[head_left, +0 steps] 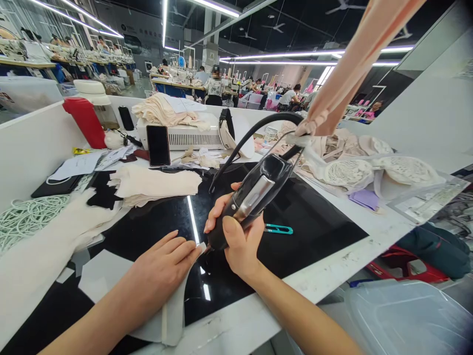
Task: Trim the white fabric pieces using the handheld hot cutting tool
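My right hand (238, 236) is wrapped round a black corded hand-held electric tool (254, 192) with a silver metal lever. Its narrow tip points down and left, close to the edge of a white fabric piece (173, 315). My left hand (158, 268) lies over that piece, fingers together and index fingertip at its corner; the thumb is hidden underneath. Whether the tip touches the fabric I cannot tell. A twisted peach fabric strip (343, 74) and a wire loop hold the tool from above. Thread snips (279, 229) with a teal handle lie right of my right hand.
Cream fabric pieces (158, 182) lie stacked at the back of the black work surface (314, 217). A phone (158, 145) leans against a vented white box (194, 137). Bra cups (347, 171) are heaped right; pale green cord (33, 217) lies left. Co-workers sit at distant machines.
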### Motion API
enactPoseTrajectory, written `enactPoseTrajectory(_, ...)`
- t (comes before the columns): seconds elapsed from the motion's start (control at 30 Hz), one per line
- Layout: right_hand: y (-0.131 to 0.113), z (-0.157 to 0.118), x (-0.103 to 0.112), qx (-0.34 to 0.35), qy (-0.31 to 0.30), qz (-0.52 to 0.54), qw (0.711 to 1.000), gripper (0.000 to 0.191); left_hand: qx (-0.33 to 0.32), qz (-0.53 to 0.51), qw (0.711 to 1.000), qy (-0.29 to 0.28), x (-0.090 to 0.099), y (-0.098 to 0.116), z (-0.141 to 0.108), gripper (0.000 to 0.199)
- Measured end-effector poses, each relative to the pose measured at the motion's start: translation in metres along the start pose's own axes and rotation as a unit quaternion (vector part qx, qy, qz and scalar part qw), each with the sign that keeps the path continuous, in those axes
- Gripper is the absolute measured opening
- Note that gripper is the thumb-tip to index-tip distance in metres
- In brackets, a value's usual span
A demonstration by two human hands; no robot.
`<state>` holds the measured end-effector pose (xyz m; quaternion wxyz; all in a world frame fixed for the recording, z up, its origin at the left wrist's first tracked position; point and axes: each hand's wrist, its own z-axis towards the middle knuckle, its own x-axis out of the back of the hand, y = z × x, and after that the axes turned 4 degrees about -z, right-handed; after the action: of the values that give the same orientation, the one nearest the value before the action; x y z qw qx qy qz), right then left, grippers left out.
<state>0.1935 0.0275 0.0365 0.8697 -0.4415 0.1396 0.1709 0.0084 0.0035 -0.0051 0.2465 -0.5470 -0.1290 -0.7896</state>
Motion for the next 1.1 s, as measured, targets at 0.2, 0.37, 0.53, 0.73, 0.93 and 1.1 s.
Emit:
enactPoseTrajectory(0.2, -0.001, 0.004, -0.003, 0.005, 0.018, 0.003, 1.0, 0.038, 0.0, -0.014, 1.0, -0.004, -0.003, 0.001, 0.0, 0.039)
enactPoseTrajectory(0.37, 0.003, 0.004, -0.004, 0.007, 0.011, 0.005, 1.0, 0.037, 0.005, -0.019, 1.0, -0.006, -0.003, 0.0, -0.001, 0.039)
enactPoseTrajectory(0.53, 0.005, 0.003, -0.002, 0.007, 0.007, 0.002, 1.0, 0.034, 0.01, -0.027, 1.0, 0.0, -0.001, 0.001, 0.001, 0.038)
enactPoseTrajectory(0.73, 0.004, 0.004, -0.003, -0.001, 0.006, -0.009, 1.0, 0.033, 0.014, -0.026, 1.0, 0.007, 0.0, 0.003, 0.005, 0.039)
enactPoseTrajectory(0.93, 0.005, 0.004, -0.002, 0.002, 0.003, -0.011, 1.0, 0.028, 0.033, -0.061, 0.997, 0.016, 0.005, 0.0, -0.003, 0.037)
enactPoseTrajectory(1.1, 0.003, 0.004, -0.003, -0.001, 0.014, -0.023, 1.0, 0.031, 0.066, 0.006, 0.998, 0.022, 0.022, 0.02, -0.025, 0.044)
